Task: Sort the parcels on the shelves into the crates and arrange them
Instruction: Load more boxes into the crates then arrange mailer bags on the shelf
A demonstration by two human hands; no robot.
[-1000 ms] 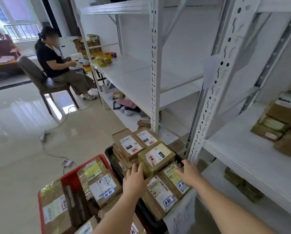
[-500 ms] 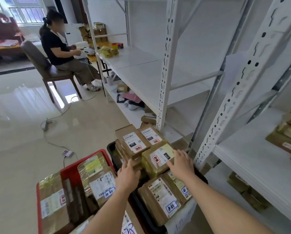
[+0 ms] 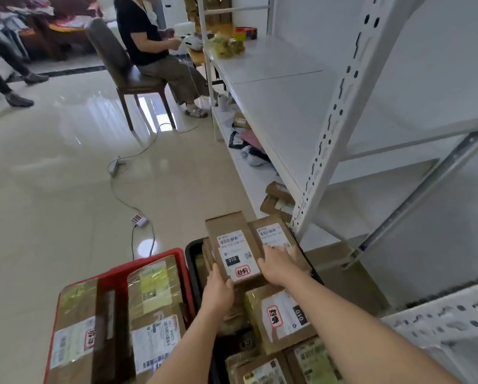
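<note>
A: Red crate (image 3: 149, 266) is at the far left, on the floor (image 3: 52, 203). It holds taped cardboard parcels (image 3: 154, 309) with white labels; the print on them is too small for me to read.

B: And the left hand (image 3: 218, 293)?

A: It comes up from below, forearm stretched forward, over the black crate (image 3: 191, 249) which stands just beside the red one. Its fingers are curled round the near left corner of a box (image 3: 230, 245), with the thumb on top by the label. So it grips this box.

B: What is written on the label?

A: A barcode, then "010-010-130-551", a black patch with "010", and a red-framed sticker with handwritten characters I cannot read well.

B: The right hand (image 3: 276, 263)?

A: It reaches in from the lower right, palm down. The fingers are nearly straight and spread, lying flat on a second box (image 3: 273, 231) which touches the first on its right side. It presses, it does not clasp. That label shows the same kind of number, partly hidden by the fingers.

B: Nearer to us?

A: A third box (image 3: 282, 320) lies under the right forearm, in the black crate. Its label is turned sideways, with "010" and a red-framed sticker.

B: Further right?

A: White metal shelf (image 3: 329, 162), with a few small parcels low down beside its post.
</note>
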